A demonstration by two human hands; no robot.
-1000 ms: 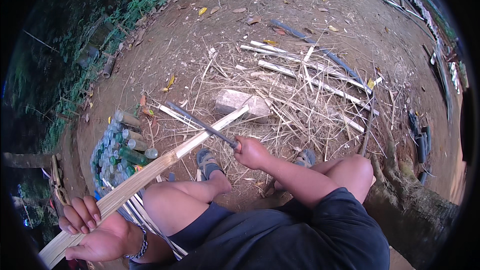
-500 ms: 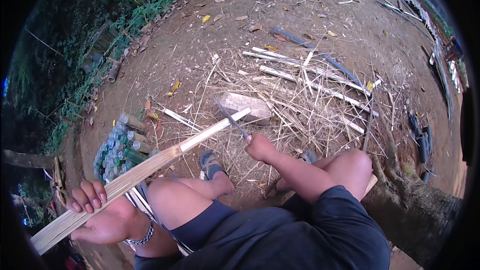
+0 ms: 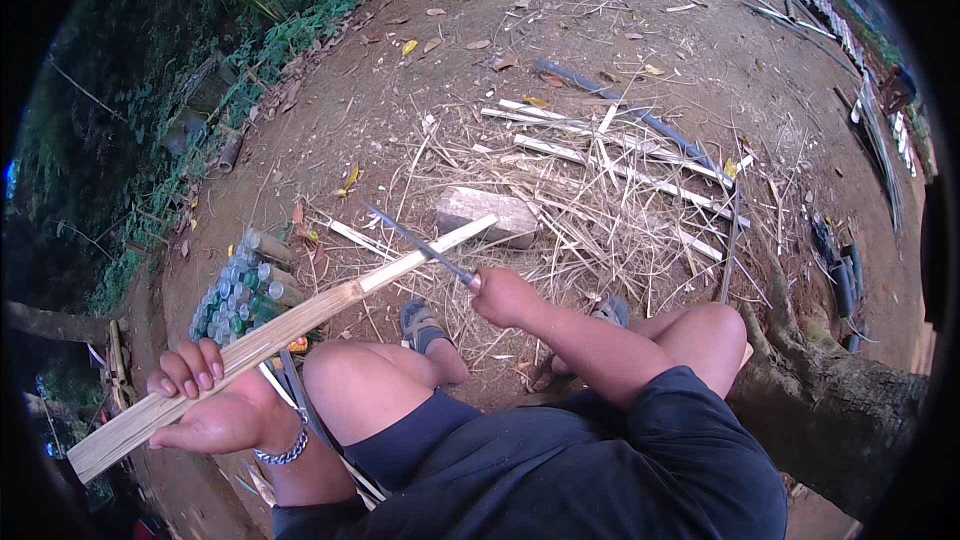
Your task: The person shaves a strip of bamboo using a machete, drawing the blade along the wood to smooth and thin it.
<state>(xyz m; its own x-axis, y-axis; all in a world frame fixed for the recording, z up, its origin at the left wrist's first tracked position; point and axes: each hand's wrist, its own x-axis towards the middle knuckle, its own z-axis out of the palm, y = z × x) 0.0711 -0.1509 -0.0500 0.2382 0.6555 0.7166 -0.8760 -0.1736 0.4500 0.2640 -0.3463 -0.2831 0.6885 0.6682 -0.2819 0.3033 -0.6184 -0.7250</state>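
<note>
Centrally, a split bamboo strip [image 3: 300,325] runs diagonally from the lower left of the frame up to the middle, its near part broad and its far end, past a node, narrower and paler. At lower left, the person's left hand [image 3: 228,405], palm up with a chain bracelet [image 3: 284,452] at the wrist, grips the broad part, fingers [image 3: 205,362] curled over its upper edge. Just right of centre, the right hand [image 3: 505,297] is closed in a fist around the handle of a long knife [image 3: 398,228], whose dark blade crosses the pale section. The strip's tip overlaps a wooden block [image 3: 480,200] on the ground; whether they touch is unclear. Glass bottles [image 3: 235,300] are heaped at centre left. Shavings and pale strips [image 3: 620,172] litter the upper right of centre, beside a blue-grey pipe [image 3: 655,123].
</note>
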